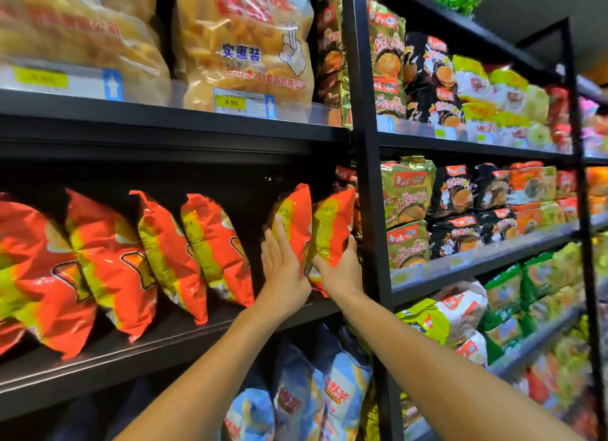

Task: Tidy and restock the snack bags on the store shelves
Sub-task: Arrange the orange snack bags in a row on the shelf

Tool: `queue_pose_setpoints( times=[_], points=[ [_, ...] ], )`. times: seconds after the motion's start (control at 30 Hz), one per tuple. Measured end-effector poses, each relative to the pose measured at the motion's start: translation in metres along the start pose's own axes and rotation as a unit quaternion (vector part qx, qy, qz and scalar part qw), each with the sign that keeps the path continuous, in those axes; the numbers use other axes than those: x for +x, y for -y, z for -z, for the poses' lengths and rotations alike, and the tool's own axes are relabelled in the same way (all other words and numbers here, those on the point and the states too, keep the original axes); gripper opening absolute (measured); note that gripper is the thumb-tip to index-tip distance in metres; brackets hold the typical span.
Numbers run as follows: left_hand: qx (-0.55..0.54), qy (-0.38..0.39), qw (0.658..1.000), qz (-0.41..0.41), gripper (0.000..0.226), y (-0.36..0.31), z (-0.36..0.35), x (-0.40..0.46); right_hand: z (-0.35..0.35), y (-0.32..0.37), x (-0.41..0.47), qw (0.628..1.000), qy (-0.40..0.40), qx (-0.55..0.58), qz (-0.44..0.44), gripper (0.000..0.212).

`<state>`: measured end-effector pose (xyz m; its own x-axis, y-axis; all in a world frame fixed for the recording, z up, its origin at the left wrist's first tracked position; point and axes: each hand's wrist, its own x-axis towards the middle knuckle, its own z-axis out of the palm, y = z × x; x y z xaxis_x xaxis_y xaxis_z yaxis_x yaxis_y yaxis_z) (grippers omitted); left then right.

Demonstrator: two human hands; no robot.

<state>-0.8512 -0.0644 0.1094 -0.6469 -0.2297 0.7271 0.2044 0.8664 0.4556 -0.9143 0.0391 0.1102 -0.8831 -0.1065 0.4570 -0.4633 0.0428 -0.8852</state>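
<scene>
1. Head view shows the right hand (340, 269) curled round the lower part of an orange-and-yellow snack bag (334, 230), thumb on its front edge and fingers wrapped behind its right side; the fingertips are hidden by the bag.
2. Left hand (283, 269) lies flat with straight fingers against the face of a second orange bag (296, 216), which stands touching the left side of the gripped one.
3. Both bags stand upright at the right end of the black middle shelf (204, 338), just left of the black upright post (371, 210); their bottom edges are covered by the two hands, so whether they rest on the shelf cannot be told.
4. Left of the flat hand there is a gap, then a row of leaning orange bags (131, 256) of the same kind; the leftmost one is cut off by the frame edge.
5. Above the hands, on the shelf overhead, large clear bags of pale fried snacks (243, 45) stand behind a yellow price tag (232, 102) reading 4.90; the bag at far left is blurred.
6. Below the forearms, blue-and-white bags (329, 391) are partly hidden by the arms.
7. Right of the post, shelves of noodle packets (460, 197) run away from the grip and blur toward the far edge, their print unreadable.
</scene>
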Motion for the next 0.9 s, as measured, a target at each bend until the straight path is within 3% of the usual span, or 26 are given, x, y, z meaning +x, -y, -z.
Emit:
queue_pose_setpoints(
  times=[0.27, 0.6, 0.77, 0.9],
  points=[
    [0.015, 0.015, 1.000, 0.015, 0.114, 0.002, -0.005, 0.004, -0.004, -0.011, -0.007, 0.999, 0.041, 0.005, 0.031, 0.116],
    [0.067, 0.002, 0.996, 0.059, 0.119, -0.015, -0.011, 0.001, 0.010, -0.009, -0.014, 0.993, 0.111, 0.004, 0.047, 0.103],
    [0.075, -0.025, 0.996, -0.037, 0.118, -0.009, -0.004, -0.011, 0.022, -0.006, -0.035, 0.988, 0.120, 0.069, 0.071, 0.105],
    [0.178, -0.072, 0.966, -0.174, 0.084, -0.010, 0.041, -0.039, 0.045, -0.013, -0.085, 0.974, 0.135, 0.122, 0.131, 0.094]
  ],
)
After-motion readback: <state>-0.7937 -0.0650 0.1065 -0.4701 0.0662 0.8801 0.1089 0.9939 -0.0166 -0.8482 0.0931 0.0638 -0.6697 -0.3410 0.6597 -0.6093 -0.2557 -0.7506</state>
